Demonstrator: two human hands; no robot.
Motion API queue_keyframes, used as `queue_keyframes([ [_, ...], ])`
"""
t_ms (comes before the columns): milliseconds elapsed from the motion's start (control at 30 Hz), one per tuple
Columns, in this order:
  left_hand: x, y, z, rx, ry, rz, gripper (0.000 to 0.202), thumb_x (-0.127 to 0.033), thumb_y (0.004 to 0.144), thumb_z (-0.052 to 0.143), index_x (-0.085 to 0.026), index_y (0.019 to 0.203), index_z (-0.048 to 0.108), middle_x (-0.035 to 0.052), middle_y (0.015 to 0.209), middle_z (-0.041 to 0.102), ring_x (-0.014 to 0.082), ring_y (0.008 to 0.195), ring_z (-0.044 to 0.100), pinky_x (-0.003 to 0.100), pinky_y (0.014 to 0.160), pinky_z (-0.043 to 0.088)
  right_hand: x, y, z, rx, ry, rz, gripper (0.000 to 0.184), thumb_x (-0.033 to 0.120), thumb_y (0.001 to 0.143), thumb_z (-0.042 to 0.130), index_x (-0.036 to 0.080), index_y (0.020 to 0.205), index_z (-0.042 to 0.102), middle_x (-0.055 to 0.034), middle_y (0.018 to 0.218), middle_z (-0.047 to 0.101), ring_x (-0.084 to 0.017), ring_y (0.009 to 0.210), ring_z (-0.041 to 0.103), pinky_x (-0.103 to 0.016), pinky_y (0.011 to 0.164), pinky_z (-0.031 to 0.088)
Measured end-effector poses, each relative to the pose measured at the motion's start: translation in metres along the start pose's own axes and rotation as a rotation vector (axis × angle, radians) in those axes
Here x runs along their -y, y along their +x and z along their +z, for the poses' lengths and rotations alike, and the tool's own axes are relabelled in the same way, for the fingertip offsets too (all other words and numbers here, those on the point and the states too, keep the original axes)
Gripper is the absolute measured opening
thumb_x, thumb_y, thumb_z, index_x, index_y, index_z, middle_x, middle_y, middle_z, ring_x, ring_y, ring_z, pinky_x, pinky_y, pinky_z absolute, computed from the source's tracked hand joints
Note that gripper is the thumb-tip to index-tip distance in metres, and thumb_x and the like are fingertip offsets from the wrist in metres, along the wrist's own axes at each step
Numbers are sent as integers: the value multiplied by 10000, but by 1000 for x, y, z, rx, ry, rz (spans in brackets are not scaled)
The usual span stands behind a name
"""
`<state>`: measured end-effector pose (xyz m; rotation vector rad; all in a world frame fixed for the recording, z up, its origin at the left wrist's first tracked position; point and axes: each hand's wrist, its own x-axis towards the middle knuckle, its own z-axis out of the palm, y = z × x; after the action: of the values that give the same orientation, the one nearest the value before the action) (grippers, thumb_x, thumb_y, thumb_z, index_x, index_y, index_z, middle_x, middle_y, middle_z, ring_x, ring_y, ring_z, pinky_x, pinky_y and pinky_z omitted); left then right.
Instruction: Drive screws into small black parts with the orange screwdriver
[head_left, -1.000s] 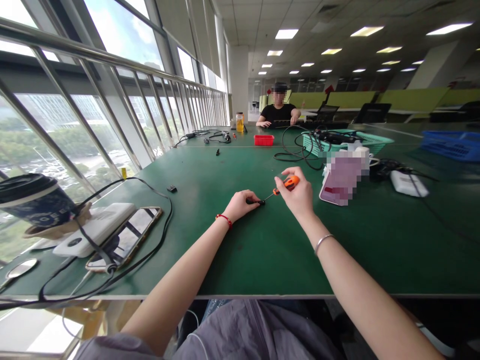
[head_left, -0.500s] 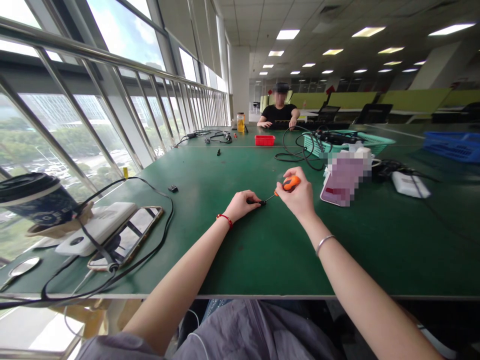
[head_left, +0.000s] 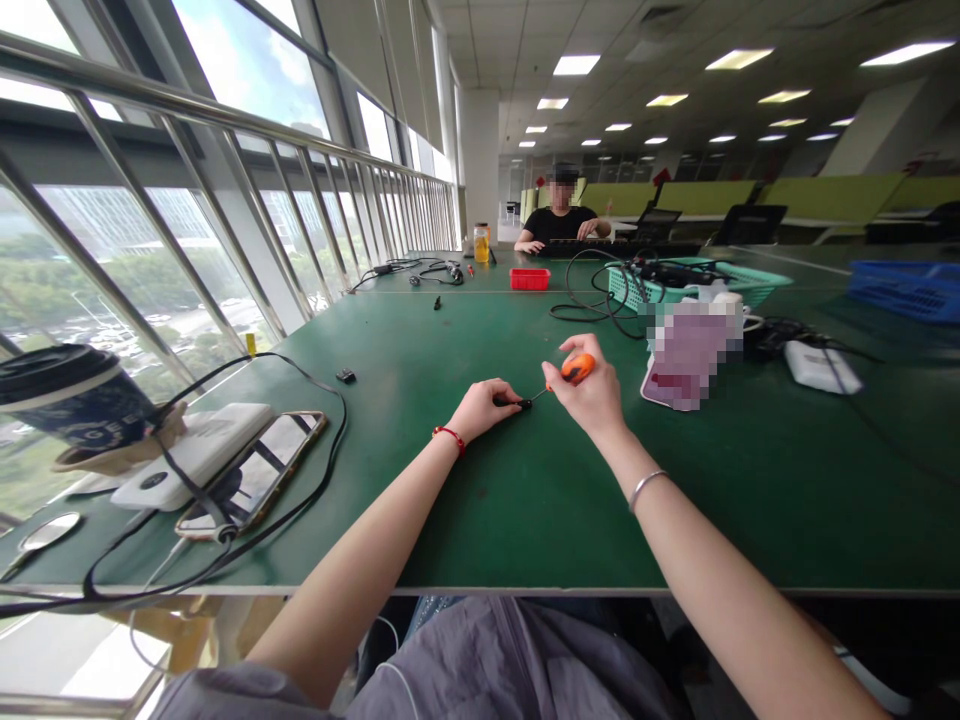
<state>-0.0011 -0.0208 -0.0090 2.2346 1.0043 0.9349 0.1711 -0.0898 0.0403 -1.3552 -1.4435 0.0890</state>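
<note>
My right hand [head_left: 592,395] is closed round a small screwdriver with an orange handle [head_left: 576,369], its thin shaft slanting down to the left. The tip meets a small black part [head_left: 519,403] that my left hand [head_left: 484,405] pinches against the green table [head_left: 525,500]. A red string bracelet circles my left wrist and a silver bangle my right. The black part is mostly hidden under my left fingers.
At the left edge lie a paper coffee cup [head_left: 71,400], a white power bank [head_left: 199,450], a phone [head_left: 259,475] and black cables. A small black piece [head_left: 345,376] sits further out. A red tray [head_left: 529,279], green basket [head_left: 697,280] and a white adapter [head_left: 821,368] stand beyond; another person sits at the far end.
My right hand has shifted slightly and turned the orange handle between its fingers. My left hand stays put on the black part.
</note>
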Motion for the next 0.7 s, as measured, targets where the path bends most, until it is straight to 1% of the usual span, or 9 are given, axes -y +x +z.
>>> queue_keyframes([
  [67, -1, 0, 0, 0, 4, 3, 52, -199, 717, 664, -149, 723, 677, 21, 763, 664, 130, 708, 616, 256, 731, 511, 1, -1, 1, -16, -19, 11, 244, 465, 725, 560, 236, 803, 532, 38, 581, 537, -152, 550, 533, -250, 545, 375],
  [133, -1, 0, 0, 0, 15, 6, 47, -192, 718, 661, -149, 725, 677, 20, 762, 664, 130, 708, 615, 255, 729, 509, 2, -1, 3, -16, 8, 22, 218, 450, 737, 550, 232, 744, 536, 28, 585, 544, -148, 546, 525, -251, 551, 382],
  [200, 0, 0, 0, 1, 27, 9, 42, -187, 717, 661, -149, 724, 676, 17, 758, 660, 129, 706, 611, 255, 724, 506, 3, -2, 4, -9, 48, 19, 194, 412, 716, 568, 235, 787, 536, 31, 613, 552, -143, 535, 521, -248, 539, 385],
  [267, 1, 0, 0, 1, 30, 11, 39, -186, 714, 663, -149, 719, 672, 14, 753, 655, 128, 702, 607, 253, 719, 503, 3, -2, 4, 3, 58, 4, 237, 380, 685, 590, 240, 866, 527, 43, 631, 548, -137, 519, 516, -244, 525, 382],
  [367, 2, 1, 0, 5, 20, 11, 42, -184, 711, 663, -144, 719, 671, 16, 758, 655, 128, 706, 607, 252, 720, 500, 3, -3, 3, -11, 16, -34, 301, 399, 676, 603, 236, 916, 524, 45, 653, 554, -138, 548, 528, -243, 548, 382],
  [467, 2, 1, 0, 10, 15, 7, 47, -184, 712, 661, -140, 724, 672, 21, 763, 657, 128, 707, 605, 252, 723, 498, 4, -3, 4, -29, -23, -23, 237, 439, 713, 573, 232, 827, 556, 43, 582, 527, -143, 546, 510, -244, 554, 368],
  [567, 2, 1, 0, 7, 25, 5, 46, -189, 712, 662, -144, 721, 671, 18, 763, 657, 127, 708, 601, 254, 729, 499, 5, -3, 5, 31, 29, -2, 192, 421, 738, 548, 230, 733, 565, 35, 548, 522, -136, 510, 481, -249, 550, 376],
  [633, 2, 1, 1, 8, 28, 6, 49, -192, 713, 662, -146, 722, 672, 18, 764, 657, 128, 712, 600, 257, 730, 498, 4, -3, 5, 35, 53, -6, 163, 377, 716, 563, 231, 786, 573, 28, 612, 562, -137, 528, 497, -253, 559, 395],
  [700, 2, 2, 1, 8, 24, 3, 48, -191, 712, 662, -144, 719, 672, 21, 765, 658, 130, 711, 600, 260, 726, 498, 3, -2, 5, 25, 52, -29, 231, 343, 686, 580, 232, 888, 569, 27, 671, 576, -139, 546, 510, -257, 568, 411],
])
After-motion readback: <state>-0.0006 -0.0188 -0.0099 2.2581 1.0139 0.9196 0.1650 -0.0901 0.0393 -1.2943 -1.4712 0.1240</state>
